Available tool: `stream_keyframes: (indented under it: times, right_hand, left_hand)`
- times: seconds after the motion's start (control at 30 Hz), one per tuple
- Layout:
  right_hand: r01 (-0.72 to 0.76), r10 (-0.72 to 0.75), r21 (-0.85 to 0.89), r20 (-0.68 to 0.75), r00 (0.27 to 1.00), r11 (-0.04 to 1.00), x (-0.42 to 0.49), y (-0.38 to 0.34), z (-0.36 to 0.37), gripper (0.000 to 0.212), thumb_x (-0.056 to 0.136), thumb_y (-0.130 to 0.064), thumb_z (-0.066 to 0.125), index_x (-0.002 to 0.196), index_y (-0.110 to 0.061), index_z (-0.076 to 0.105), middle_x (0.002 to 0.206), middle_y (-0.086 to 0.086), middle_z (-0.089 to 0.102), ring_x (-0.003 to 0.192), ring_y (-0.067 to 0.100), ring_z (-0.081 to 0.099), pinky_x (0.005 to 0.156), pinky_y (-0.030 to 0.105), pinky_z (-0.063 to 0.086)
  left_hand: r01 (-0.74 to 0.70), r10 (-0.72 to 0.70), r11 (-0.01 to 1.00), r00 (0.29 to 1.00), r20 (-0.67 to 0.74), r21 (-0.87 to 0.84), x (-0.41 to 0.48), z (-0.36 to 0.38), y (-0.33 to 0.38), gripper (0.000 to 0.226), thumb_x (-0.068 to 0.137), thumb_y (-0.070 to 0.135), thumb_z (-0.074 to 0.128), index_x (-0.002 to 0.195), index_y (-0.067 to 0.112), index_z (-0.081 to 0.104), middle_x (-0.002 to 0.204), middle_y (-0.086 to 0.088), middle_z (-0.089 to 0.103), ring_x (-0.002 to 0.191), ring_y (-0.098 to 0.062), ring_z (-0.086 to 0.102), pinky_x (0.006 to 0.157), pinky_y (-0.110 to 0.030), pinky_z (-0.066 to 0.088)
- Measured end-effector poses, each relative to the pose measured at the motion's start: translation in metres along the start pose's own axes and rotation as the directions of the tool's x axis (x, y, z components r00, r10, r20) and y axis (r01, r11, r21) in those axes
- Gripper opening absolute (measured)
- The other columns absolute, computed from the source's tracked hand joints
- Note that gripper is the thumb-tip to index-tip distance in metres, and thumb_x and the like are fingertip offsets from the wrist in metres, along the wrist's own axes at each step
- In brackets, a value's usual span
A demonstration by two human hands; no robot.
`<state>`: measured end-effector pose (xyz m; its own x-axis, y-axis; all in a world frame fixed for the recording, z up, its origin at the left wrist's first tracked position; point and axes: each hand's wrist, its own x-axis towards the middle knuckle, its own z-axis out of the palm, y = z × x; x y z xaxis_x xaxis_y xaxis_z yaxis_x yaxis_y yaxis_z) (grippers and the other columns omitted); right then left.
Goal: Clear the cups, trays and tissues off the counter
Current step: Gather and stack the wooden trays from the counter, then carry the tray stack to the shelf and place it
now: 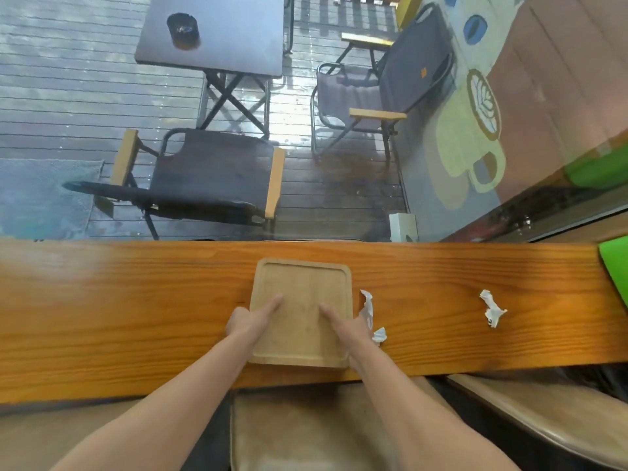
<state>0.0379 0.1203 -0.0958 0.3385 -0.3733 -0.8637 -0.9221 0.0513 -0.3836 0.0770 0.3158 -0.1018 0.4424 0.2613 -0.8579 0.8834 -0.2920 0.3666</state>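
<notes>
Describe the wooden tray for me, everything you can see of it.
The tray is pale wood, squarish with rounded corners and a low raised rim, and holds nothing. It lies flat at the near edge of the counter; whether it rests there or is just lifted I cannot tell. The left hand grips its left side and the right hand its right side, each thumb laid on its top. A crumpled tissue lies by its right edge.

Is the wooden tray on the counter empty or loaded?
Empty: the wooden tray shows bare wood inside its rim; only the thumbs of the left hand and right hand lie on it.
</notes>
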Motion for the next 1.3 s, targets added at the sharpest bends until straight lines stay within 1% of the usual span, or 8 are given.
stream_keyframes:
  times: [0.13, 0.27, 0.43, 0.73, 1.03, 1.1, 1.2, 1.3]
  right_hand:
    - [0.074, -0.07, -0.029, 0.125, 0.99, 0.997, -0.008, 0.007, -0.006, 0.112, 0.062, -0.069, 0.081, 0.147, -0.007, 0.041, 0.138, 0.009, 0.059, 0.127, 0.031, 0.054, 0.109, 0.049, 0.045]
    - [0.174, -0.181, 0.067, 0.133, 0.974, 0.983, -0.031, 0.004, -0.023, 0.104, 0.066, -0.058, 0.086, 0.147, -0.012, 0.042, 0.136, 0.009, 0.061, 0.125, 0.031, 0.057, 0.106, 0.049, 0.048]
    - [0.239, -0.245, 0.104, 0.044, 0.969, 0.965, -0.068, 0.012, -0.073, 0.093, 0.065, -0.059, 0.087, 0.131, -0.003, 0.054, 0.124, 0.012, 0.066, 0.114, 0.032, 0.063, 0.098, 0.047, 0.053]
    - [0.468, -0.416, 0.248, -0.235, 0.879, 0.848, -0.172, 0.085, -0.245, 0.087, 0.073, -0.054, 0.083, 0.137, -0.002, 0.053, 0.126, 0.013, 0.066, 0.115, 0.031, 0.062, 0.104, 0.046, 0.05]
    - [0.521, -0.283, 0.36, -0.54, 0.793, 0.774, -0.249, 0.256, -0.387, 0.074, 0.077, -0.055, 0.08, 0.124, 0.0, 0.063, 0.118, 0.016, 0.07, 0.109, 0.033, 0.066, 0.1, 0.049, 0.053]
    - [0.496, -0.209, 0.404, -0.574, 0.792, 0.768, -0.262, 0.297, -0.41, 0.074, 0.076, -0.057, 0.08, 0.121, -0.002, 0.062, 0.115, 0.013, 0.069, 0.106, 0.031, 0.066, 0.097, 0.046, 0.053]
    - [0.463, -0.118, 0.478, -0.59, 0.799, 0.747, -0.276, 0.353, -0.44, 0.077, 0.074, -0.062, 0.078, 0.123, -0.007, 0.057, 0.11, 0.009, 0.066, 0.097, 0.026, 0.064, 0.078, 0.038, 0.052]
    - [0.471, -0.065, 0.528, -0.615, 0.786, 0.707, -0.289, 0.398, -0.466, 0.078, 0.072, -0.064, 0.079, 0.124, -0.01, 0.059, 0.103, 0.004, 0.067, 0.089, 0.021, 0.063, 0.063, 0.031, 0.047]
  left_hand:
    - [-0.031, 0.039, 0.998, 0.984, 0.173, -0.046, -0.003, -0.011, 0.003, 0.09, 0.067, 0.065, 0.079, 0.13, 0.006, 0.055, 0.116, -0.013, 0.067, 0.105, -0.033, 0.064, 0.095, -0.05, 0.053]
    - [-0.129, 0.138, 0.99, 0.966, 0.218, -0.057, -0.029, -0.015, 0.006, 0.088, 0.056, 0.07, 0.077, 0.118, 0.009, 0.062, 0.101, -0.008, 0.072, 0.091, -0.026, 0.069, 0.069, -0.037, 0.056]
    - [-0.244, 0.24, 0.97, 0.935, 0.26, -0.016, -0.082, 0.004, 0.025, 0.083, 0.05, 0.075, 0.076, 0.102, 0.013, 0.058, 0.092, -0.007, 0.072, 0.081, -0.024, 0.07, 0.052, -0.029, 0.053]
    - [-0.573, 0.526, 0.817, 0.781, 0.337, 0.054, -0.24, 0.119, 0.04, 0.076, 0.052, 0.074, 0.082, 0.09, 0.011, 0.064, 0.079, -0.002, 0.069, 0.068, -0.021, 0.068, 0.049, -0.027, 0.045]
    - [-0.748, 0.555, 0.651, 0.582, 0.594, 0.125, -0.403, 0.255, -0.038, 0.115, 0.044, 0.081, 0.079, 0.128, 0.006, 0.053, 0.107, -0.003, 0.063, 0.079, -0.023, 0.063, 0.057, -0.032, 0.049]
    - [-0.785, 0.552, 0.601, 0.543, 0.632, 0.15, -0.434, 0.282, -0.063, 0.113, 0.051, 0.079, 0.078, 0.133, 0.007, 0.047, 0.108, 0.004, 0.05, 0.07, -0.017, 0.053, 0.055, -0.029, 0.045]
    - [-0.788, 0.448, 0.573, 0.53, 0.72, 0.224, -0.468, 0.323, -0.094, 0.105, 0.053, 0.078, 0.076, 0.126, 0.007, 0.052, 0.106, -0.004, 0.06, 0.084, -0.024, 0.06, 0.078, -0.037, 0.053]
    - [-0.816, 0.397, 0.529, 0.479, 0.783, 0.231, -0.502, 0.36, -0.116, 0.092, 0.064, 0.073, 0.076, 0.127, 0.012, 0.049, 0.098, -0.006, 0.059, 0.084, -0.023, 0.06, 0.08, -0.039, 0.048]
